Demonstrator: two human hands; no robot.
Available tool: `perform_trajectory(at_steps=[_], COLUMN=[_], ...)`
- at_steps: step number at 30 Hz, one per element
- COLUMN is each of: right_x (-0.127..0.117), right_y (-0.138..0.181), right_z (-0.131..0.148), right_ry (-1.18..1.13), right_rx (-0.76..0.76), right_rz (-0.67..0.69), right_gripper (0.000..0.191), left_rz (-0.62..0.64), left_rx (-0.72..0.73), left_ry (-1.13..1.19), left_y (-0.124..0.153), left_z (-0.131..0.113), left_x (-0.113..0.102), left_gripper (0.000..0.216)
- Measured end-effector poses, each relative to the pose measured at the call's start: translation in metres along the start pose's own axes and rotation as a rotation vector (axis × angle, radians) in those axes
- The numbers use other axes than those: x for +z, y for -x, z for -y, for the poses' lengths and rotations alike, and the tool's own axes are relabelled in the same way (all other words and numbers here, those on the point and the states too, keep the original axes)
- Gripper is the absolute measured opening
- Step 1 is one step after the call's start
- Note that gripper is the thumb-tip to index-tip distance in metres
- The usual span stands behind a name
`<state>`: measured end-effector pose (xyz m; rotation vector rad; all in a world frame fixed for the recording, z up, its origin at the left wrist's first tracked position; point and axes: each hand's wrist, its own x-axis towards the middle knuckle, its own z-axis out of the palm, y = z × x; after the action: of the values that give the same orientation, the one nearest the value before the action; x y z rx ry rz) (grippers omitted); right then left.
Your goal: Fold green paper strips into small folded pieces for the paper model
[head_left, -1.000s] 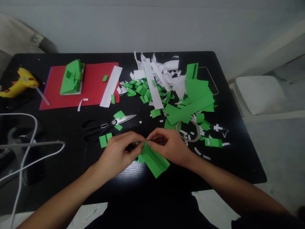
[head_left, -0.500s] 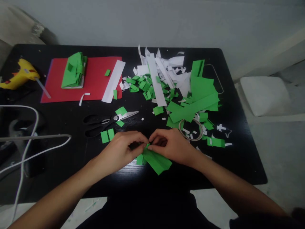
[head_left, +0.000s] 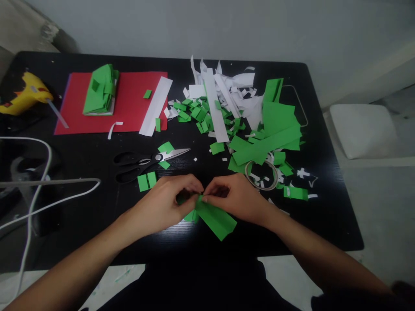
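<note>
Two bare hands met low in the centre of the frame, above a black surface scattered with cut paper. Between them was a creased green paper strip, its upper end at the fingertips and its wider end slanting down to the right. The left hand had thumb and forefinger drawn nearly together at that upper end; the right hand pinched the same end from the other side. Each grip looked closed on the paper, though the fingers hid the exact contact.

The step in hand appeared to be fine folding or pressing of that narrow end. The next move seemed to call for a steady pinch on one side and small fingertip adjustments on the other.

Partly covered by the left hand was another green piece. Black-handled scissors lay open at centre left, near small green squares. A tape-like ring sat just beyond the right hand, crowding that side, with large green sheets and mixed scraps further up. At upper left, a folded green bundle rested on a red sheet, beside a yellow glue gun.
</note>
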<state>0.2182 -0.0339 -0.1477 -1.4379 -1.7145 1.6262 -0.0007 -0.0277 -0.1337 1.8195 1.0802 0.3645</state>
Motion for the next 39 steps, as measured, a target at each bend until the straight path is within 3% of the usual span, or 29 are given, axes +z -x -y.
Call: perform_trajectory(at_steps=[8, 21, 27, 35, 39], right_x=[0.0013, 0.0012, 0.001, 0.0003, 0.0], right_y=[-0.0004, -0.0011, -0.0027, -0.0032, -0.0027], right_z=[-0.0023, -0.0014, -0.002, -0.0012, 0.0007], right_ry=[-0.033, -0.041, -0.15, -0.22, -0.244], right_rx=[-0.013, 0.005, 0.041, 0.062, 0.066], right_rz=[-0.013, -0.017, 0.007, 0.055, 0.042], right_gripper=[0.005, 0.003, 0.004, 0.004, 0.008], left_rz=[0.024, 0.037, 0.037, 0.026, 0.028], left_rx=[-0.08, -0.062, 0.037, 0.104, 0.048], left_ry=[0.0, 0.006, -0.005, -0.036, -0.022], left_y=[-0.0004, 0.0014, 0.0016, 0.0019, 0.0024], left_z=[-0.0018, -0.0002, -0.0044, -0.0085, -0.0074], left_x=[0.0002, -0.0012, -0.0061, -0.0095, -0.0085], left_gripper=[0.013, 0.018, 0.029, 0.019, 0.016])
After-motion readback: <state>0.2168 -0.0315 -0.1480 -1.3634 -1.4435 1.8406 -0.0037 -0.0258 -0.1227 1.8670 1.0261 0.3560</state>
